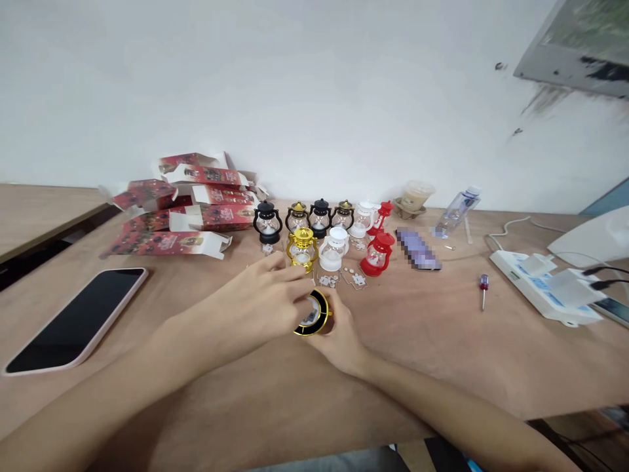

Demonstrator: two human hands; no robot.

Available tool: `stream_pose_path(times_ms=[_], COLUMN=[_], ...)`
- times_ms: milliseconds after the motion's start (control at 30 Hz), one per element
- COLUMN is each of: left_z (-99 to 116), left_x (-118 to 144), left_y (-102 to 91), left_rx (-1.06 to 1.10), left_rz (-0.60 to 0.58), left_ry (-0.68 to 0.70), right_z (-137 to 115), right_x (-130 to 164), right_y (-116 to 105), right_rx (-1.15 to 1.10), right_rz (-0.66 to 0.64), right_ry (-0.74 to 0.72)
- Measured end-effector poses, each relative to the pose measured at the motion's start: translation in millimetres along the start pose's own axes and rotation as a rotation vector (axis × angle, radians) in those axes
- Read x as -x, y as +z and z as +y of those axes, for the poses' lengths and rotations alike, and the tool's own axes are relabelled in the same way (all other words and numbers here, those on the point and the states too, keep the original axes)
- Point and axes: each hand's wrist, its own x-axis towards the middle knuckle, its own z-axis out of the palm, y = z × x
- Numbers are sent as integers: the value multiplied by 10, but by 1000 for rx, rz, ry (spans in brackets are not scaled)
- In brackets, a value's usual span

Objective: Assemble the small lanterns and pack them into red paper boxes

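Wrapped round a small gold lantern (323, 314) is my right hand (341, 337). The lantern is tipped so its round black base with a gold rim faces me, and a pale recess shows in the middle of it. Over the left part of this base lies my left hand (275, 295), its fingers curled down into or against the recess. Whatever its fingertips pinch is hidden behind the hand. Just beyond the hands stand a gold lantern (302, 252), a white lantern (335, 250) and a red lantern (378, 254). Small white plates and metal bits (356, 280) lie in front of them.
More lanterns, among them a black lantern (266, 224), stand behind. Red printed boxes (167, 242) are piled at the left, above a phone (76, 321). Rightward are another phone (417, 249), a cup (415, 196), a bottle (457, 211), a screwdriver (484, 285) and a power strip (528, 282).
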Motion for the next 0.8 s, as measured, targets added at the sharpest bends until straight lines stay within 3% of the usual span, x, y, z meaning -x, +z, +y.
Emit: stream_pose_path(times_ms=[367, 600, 700, 800], left_z=[-14, -115, -271, -481], left_x=[-45, -15, 50, 122], left_y=[22, -72, -129, -45], left_rx=[-44, 87, 144, 187], left_rz=[47, 10, 23, -52], left_ry=[32, 3, -90, -273], right_z=[-18, 17, 40, 44], right_x=[4, 15, 17, 12], right_y=[-2, -8, -3, -2], right_rx=[-22, -18, -8, 0], right_rz=[-8, 15, 29, 41], right_ry=[27, 9, 22, 51])
